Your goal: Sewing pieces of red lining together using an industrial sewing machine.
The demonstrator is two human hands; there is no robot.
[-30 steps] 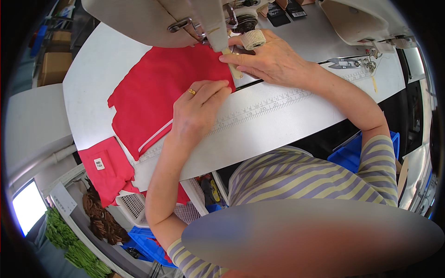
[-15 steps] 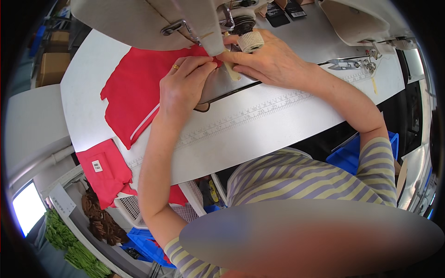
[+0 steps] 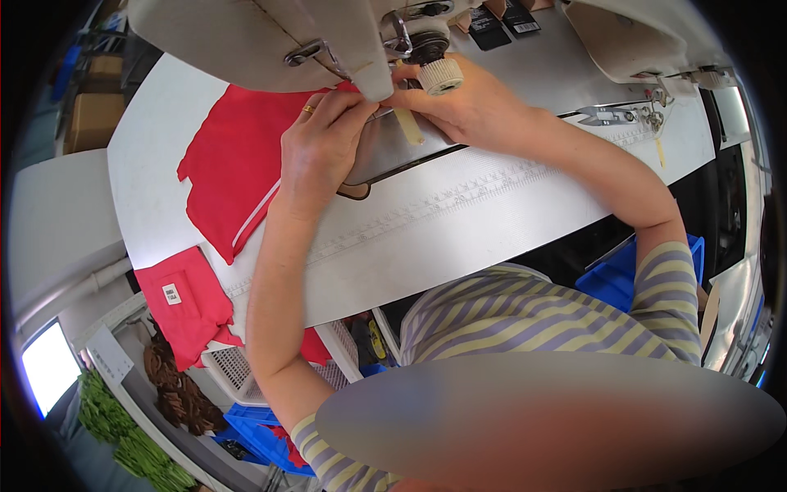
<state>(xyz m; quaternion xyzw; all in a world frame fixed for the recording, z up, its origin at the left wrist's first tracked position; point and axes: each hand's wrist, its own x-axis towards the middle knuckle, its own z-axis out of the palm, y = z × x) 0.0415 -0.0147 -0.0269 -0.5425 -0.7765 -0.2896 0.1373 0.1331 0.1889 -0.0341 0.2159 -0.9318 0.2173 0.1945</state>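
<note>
A piece of red fabric [image 3: 238, 156] with a white strip along one edge lies on the table, its far end reaching under the sewing machine head [image 3: 221, 41]. My left hand [image 3: 321, 156], a ring on one finger, pinches the fabric's edge close to the needle area. From the other side my right hand [image 3: 479, 107] reaches in, its fingers drawn together beside the machine's foot. Whatever those fingertips hold is hidden by the machine and its white knob [image 3: 441, 75]. Just below them a pale yellow strip [image 3: 408, 127] sits on the metal bed.
A printed ruler [image 3: 459, 199] runs along the white table. Thread snips [image 3: 607, 116] lie at the right. Another red piece with a label [image 3: 184, 295] hangs over the left edge, above a white basket [image 3: 234, 373] and a blue crate [image 3: 258, 435]. Black tags [image 3: 489, 31] rest behind.
My left hand has shifted slightly left, its fingers bending more. The right hand has moved a little up, uncovering more of the yellow strip. The red fabric has barely moved.
</note>
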